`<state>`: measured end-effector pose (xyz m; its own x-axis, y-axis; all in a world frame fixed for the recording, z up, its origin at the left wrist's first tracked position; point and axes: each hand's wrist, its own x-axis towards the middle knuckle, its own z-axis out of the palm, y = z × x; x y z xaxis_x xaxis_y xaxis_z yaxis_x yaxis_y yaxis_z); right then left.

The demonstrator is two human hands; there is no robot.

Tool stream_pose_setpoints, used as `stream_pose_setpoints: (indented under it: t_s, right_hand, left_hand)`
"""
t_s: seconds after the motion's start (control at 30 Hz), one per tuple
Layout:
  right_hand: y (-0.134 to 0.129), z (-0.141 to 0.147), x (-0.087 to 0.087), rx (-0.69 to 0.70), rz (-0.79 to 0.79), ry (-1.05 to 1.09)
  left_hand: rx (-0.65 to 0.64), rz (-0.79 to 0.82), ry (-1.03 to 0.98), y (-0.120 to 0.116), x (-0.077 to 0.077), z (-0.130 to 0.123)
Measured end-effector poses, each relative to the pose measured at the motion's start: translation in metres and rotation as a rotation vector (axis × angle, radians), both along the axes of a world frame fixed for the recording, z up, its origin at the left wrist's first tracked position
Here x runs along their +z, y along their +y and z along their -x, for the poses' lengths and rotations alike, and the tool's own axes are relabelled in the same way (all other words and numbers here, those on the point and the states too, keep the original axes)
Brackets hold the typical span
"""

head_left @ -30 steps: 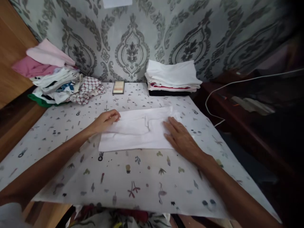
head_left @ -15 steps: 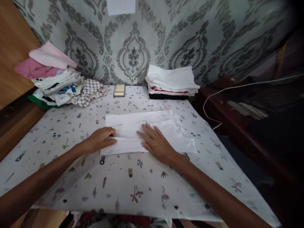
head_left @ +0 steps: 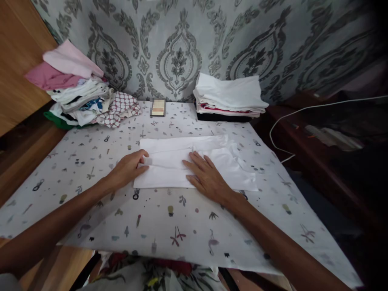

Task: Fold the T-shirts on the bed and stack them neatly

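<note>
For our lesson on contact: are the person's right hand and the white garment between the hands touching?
Touching: the head view shows the right hand spread flat on the white garment.

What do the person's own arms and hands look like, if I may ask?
The left hand and right hand wear no gloves, and no watch shows. A grey sleeve edge shows on the left arm; the right arm shows none.

A grey damask-patterned backdrop (head_left: 209,40) spans the top; brown wood (head_left: 21,64) fills upper left; a thin white cable (head_left: 303,109) curves at right.
</note>
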<state>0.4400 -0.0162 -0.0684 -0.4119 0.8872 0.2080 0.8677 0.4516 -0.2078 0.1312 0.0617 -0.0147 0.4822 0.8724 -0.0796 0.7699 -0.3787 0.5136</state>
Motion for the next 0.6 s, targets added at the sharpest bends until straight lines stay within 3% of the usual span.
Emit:
stream_pose_setpoints:
  t_s: [0.13, 0.23, 0.3, 0.37, 0.47, 0.6]
  right_hand:
    - [-0.002, 0.002, 0.002, 0.024, -0.03, 0.014]
    - [-0.004, 0.006, 0.003, 0.073, -0.039, -0.006]
    - [-0.005, 0.007, 0.002, 0.083, -0.029, -0.018]
    - [-0.005, 0.006, 0.001, 0.071, -0.02, -0.012]
    - [-0.004, 0.006, 0.002, 0.063, -0.028, 0.014]
    - [-0.005, 0.012, 0.009, 0.1, -0.048, 0.005]
  left_hand:
    - [-0.018, -0.269, 0.091, -0.013, 0.002, -0.002]
    - [-0.258, -0.303, 0.112, -0.029, -0.009, -0.006]
    - [-0.449, -0.247, 0.16, -0.041, -0.018, -0.007]
    - [-0.55, -0.194, 0.193, -0.048, -0.024, -0.006]
    - [-0.565, -0.176, 0.166, -0.047, -0.022, -0.005]
    - [-0.454, -0.194, 0.132, -0.016, -0.018, -0.009]
